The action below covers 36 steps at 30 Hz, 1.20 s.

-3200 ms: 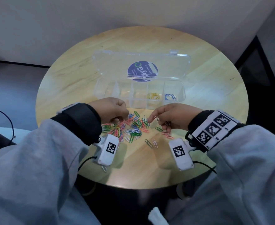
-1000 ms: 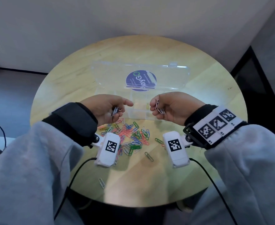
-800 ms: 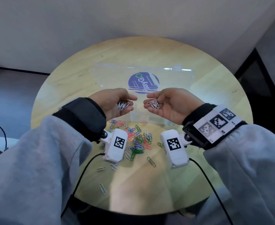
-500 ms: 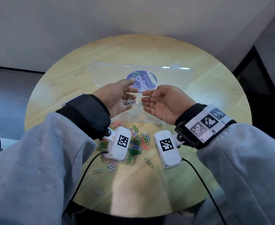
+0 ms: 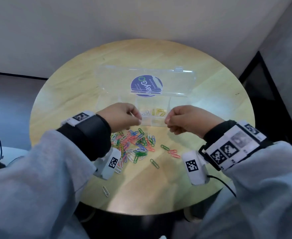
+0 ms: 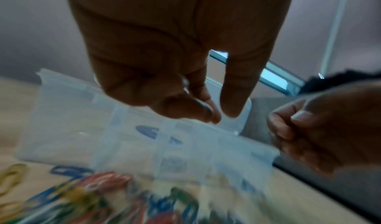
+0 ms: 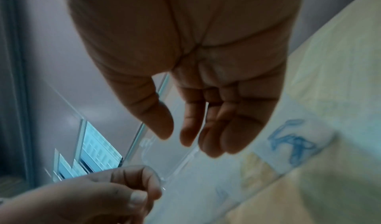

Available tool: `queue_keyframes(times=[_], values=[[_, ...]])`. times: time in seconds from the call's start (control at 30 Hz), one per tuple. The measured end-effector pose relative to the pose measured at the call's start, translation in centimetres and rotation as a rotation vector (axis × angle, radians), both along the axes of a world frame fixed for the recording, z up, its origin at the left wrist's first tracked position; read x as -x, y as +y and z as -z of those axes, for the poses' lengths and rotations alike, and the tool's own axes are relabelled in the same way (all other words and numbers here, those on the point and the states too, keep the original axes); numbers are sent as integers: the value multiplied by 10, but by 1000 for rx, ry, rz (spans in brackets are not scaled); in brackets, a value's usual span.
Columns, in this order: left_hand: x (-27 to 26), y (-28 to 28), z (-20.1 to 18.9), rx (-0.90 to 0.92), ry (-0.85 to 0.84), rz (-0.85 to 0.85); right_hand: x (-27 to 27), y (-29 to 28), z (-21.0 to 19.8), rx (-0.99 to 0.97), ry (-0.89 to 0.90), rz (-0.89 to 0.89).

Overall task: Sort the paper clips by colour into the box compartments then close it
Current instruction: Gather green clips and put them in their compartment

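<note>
Head view shows the clear plastic box (image 5: 142, 107) lying open on the round wooden surface (image 5: 210, 100), its lid (image 5: 145, 81) tipped back on the far side. Just nearer than the box lies the mixed heap of paper clips (image 5: 134, 144); a few yellow clips (image 5: 158, 112) and pale ones sit in its middle compartments. Both hands hover at the box's near wall: the left hand (image 5: 122, 116) has fingers curled with thumb and forefinger pinched, the right hand (image 5: 188, 120) loosely curled; whether either holds a clip I cannot tell. Clips are light, stiff, slick wire that tangle, so pinch one by its loop. The box looks thin and light and may slide. One stray clip (image 5: 105, 191) lies by the near edge, farthest from the box.
</note>
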State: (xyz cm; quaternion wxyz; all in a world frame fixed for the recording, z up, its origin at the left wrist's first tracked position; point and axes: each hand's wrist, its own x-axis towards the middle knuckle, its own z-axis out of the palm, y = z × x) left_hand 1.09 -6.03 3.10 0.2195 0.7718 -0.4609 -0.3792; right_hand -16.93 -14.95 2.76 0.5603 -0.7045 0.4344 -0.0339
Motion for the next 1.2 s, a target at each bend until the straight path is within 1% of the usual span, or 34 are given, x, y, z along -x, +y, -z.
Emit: queue_keyframes(times=[0.07,0.1,0.17,0.23,0.33,0.47,0.53,0.63,0.73,0.83,0.9,0.97,1.1,1.2], values=[[8,8,5,-63,-242,58,6,8,7,121,171,-44],[13,12,7,-99,-332,84,9,12,9,163,243,-61],[21,20,13,-180,-431,165,13,20,11,207,313,-70],[27,25,18,-244,-461,241,14,27,13,266,348,-80],[33,28,22,-289,-426,264,11,33,17,355,440,-117],[39,27,27,-288,-510,313,2,35,29,383,546,-188],[40,26,29,-288,-530,333,-2,33,35,397,608,-245],[41,24,33,-295,-550,347,-8,29,42,411,654,-283],[42,21,35,-306,-557,352,-12,27,48,407,690,-319],[42,18,34,-318,-560,365,-12,26,50,397,685,-327],[42,18,34,-320,-529,354,-11,26,50,388,672,-341],[39,20,35,-318,-453,315,-10,27,51,380,662,-357],[30,25,34,-271,-247,193,-7,28,50,380,616,-383],[20,26,30,-222,-167,152,-5,28,47,344,562,-364]])
